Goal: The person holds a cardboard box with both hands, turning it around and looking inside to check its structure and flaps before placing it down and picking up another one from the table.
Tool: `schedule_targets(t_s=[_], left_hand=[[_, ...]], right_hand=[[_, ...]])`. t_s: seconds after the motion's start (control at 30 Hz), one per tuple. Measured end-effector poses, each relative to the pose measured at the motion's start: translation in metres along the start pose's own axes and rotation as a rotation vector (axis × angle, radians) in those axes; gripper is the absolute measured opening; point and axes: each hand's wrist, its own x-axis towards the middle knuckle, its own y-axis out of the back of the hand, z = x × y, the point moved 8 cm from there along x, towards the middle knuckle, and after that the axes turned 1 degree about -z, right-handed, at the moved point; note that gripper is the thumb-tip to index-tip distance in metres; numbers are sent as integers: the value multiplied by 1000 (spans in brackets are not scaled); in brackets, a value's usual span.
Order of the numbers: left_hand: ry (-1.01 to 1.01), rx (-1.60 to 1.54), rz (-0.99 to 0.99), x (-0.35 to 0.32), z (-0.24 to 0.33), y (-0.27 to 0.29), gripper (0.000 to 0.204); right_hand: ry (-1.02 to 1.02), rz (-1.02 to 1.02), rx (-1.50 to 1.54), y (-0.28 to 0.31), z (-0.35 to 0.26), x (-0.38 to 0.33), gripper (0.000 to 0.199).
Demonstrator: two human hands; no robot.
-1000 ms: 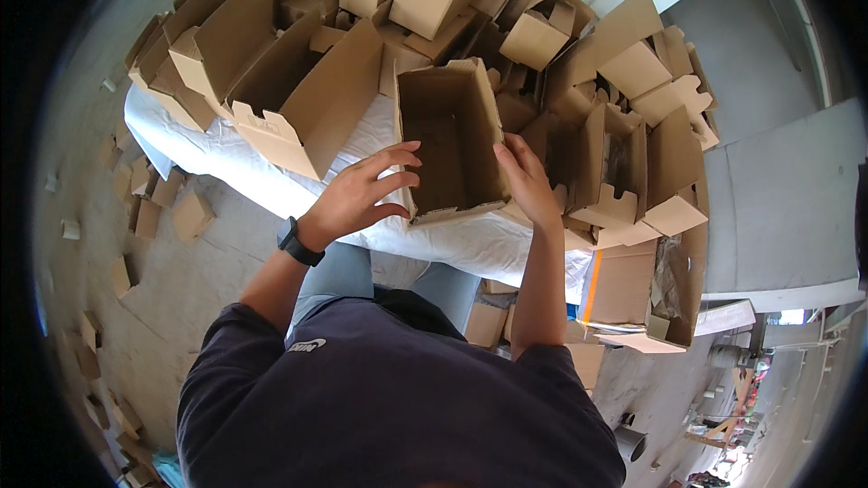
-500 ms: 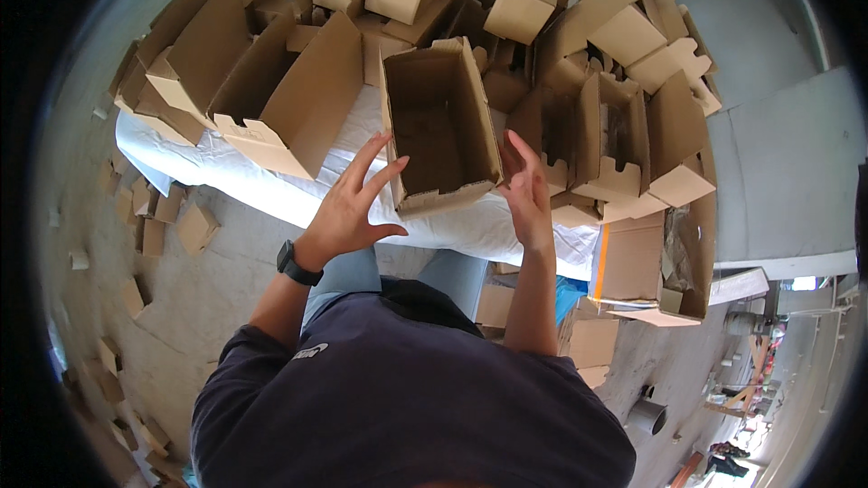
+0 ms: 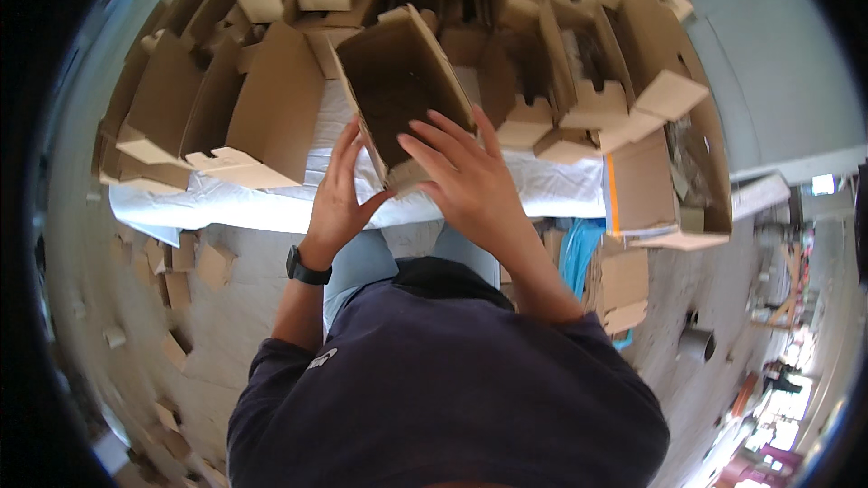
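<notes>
Brown open cardboard boxes point(image 3: 398, 90) on table

I count two bare hands in view: my left hand point(image 3: 339, 203) and my right hand point(image 3: 466, 176). Between them sits one open brown cardboard box point(image 3: 398, 90), tilted so its inside shows. One black wristwatch point(image 3: 306, 267) is on the left wrist. One white-covered surface point(image 3: 271, 208) carries the pile. Behind it, the folded brown cardboard boxes point(image 3: 579, 81) number well over a dozen; they overlap too much for an exact count. On the floor to the left, I make out roughly ten small brown cardboard scraps point(image 3: 212, 262). One blue plastic sheet point(image 3: 579, 258) shows under the surface's right end.
</notes>
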Motion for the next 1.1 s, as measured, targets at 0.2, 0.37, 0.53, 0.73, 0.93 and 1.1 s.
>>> schedule_targets(t_s=[0.2,0.37,0.53,0.73,0.93,1.1], left_hand=[[140,-255,56,-21,-12,-12,99],[283,-422,5,-66,-19,-23,92],[380,-457,-4,-118,-40,-22,77],[372,-549,64,-107,-57,-3,59],[381,-624,10,-113,-62,-18,48],[385,-756,97,-104,-47,-29,48]], right_hand=[[-106,-21,-202,-54,-30,10,72],[-193,-82,-241,-72,-37,12,32],[-279,46,-188,-78,-41,-13,17],[-361,85,-51,-57,-26,-81,16],[-312,148,-27,13,-3,-167,18],[-347,160,-7,50,-13,-180,17]])
